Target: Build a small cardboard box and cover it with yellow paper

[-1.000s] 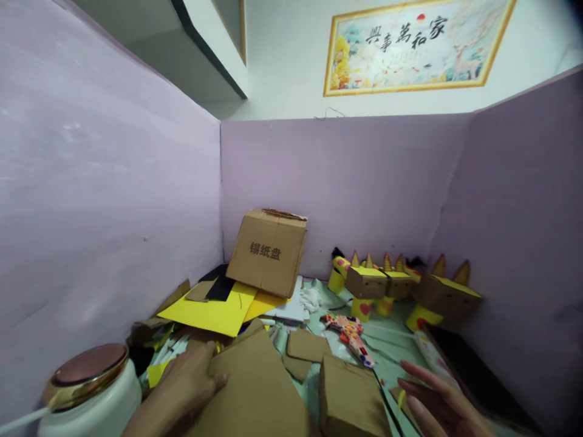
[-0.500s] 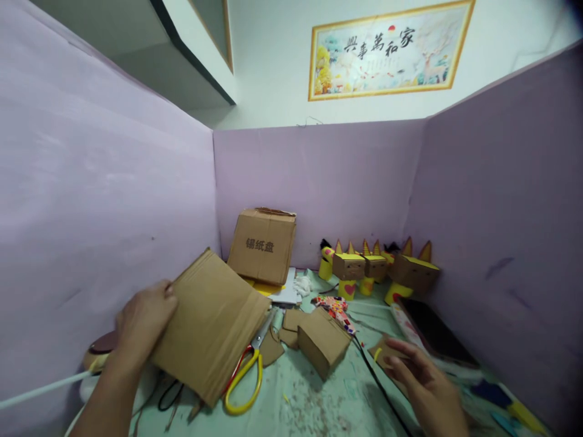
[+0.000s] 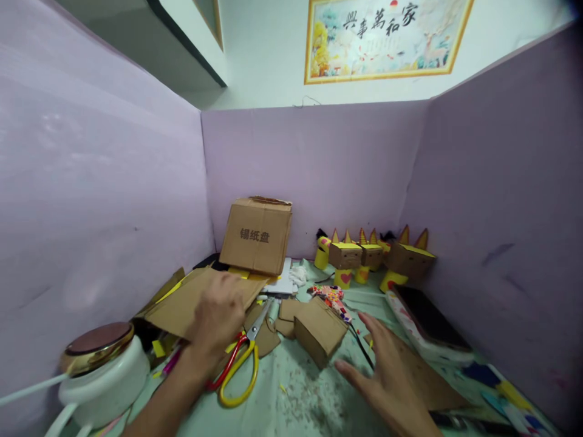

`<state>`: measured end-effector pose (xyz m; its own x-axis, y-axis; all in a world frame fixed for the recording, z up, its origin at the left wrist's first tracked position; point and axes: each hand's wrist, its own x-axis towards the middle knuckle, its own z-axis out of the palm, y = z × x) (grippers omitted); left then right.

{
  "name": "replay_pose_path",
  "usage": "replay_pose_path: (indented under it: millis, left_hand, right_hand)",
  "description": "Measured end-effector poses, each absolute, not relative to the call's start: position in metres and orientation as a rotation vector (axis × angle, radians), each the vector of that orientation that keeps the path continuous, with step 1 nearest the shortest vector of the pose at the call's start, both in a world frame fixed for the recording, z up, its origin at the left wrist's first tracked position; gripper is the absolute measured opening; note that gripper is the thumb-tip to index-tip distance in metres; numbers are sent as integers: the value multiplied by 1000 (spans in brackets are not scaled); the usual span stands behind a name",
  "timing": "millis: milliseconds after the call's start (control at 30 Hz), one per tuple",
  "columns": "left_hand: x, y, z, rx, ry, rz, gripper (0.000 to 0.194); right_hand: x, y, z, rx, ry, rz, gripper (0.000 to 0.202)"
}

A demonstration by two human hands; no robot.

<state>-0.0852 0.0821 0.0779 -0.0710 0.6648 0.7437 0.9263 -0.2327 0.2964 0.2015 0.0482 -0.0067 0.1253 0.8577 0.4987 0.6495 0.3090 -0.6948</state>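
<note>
The left hand (image 3: 217, 315) partly hides a cardboard sheet (image 3: 180, 303)

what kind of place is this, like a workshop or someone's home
Probably a home craft corner: scissors and cardboard offcuts lie on the green-covered table, horned cardboard animal figures stand at the back, and a framed picture hangs above.

Left hand (image 3: 219, 312) lowered, right (image 3: 385, 370) open (fingers spread)

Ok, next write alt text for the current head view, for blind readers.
Over a cluttered table, a person's left hand touches a cardboard sheet and the right hand is open beside a small box. Scissors lie between the hands; horned figures stand behind.
</note>
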Motion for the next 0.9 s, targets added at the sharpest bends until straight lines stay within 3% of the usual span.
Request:
replay_pose_path:
  millis: [133, 333, 400, 500, 600, 767, 900]
  left_hand:
    - [-36, 44, 30, -2288, -1531, -1508, 20]
    - [-22, 36, -5, -2476, -1708, -1794, 20]
    - [-27, 42, -6, -2501, -1901, -1967, 32]
    - [-31, 46, -6, -2778, -1844, -2230, 78]
    - [-27, 44, -9, -3178, -1728, -2119, 106]
    - [-20, 38, -11, -3389, -1733, -1926, 104]
    - [-19, 35, -7, -3331, -1788, -1549, 103]
  right_hand:
    - [173, 59, -5, -1545, -1703, 168, 97]
    - [163, 70, -6, -1442, -1651, 360, 81]
    - [169, 63, -1, -1344, -1673, 526, 86]
    - [182, 43, 9, -1182, -1750, 881, 97]
    - [192, 25, 11, -1080, -1811, 1075, 98]
    - [191, 19, -9, -1043, -1716, 1147, 110]
    - [179, 19, -20, -1066, -1689, 1107, 117]
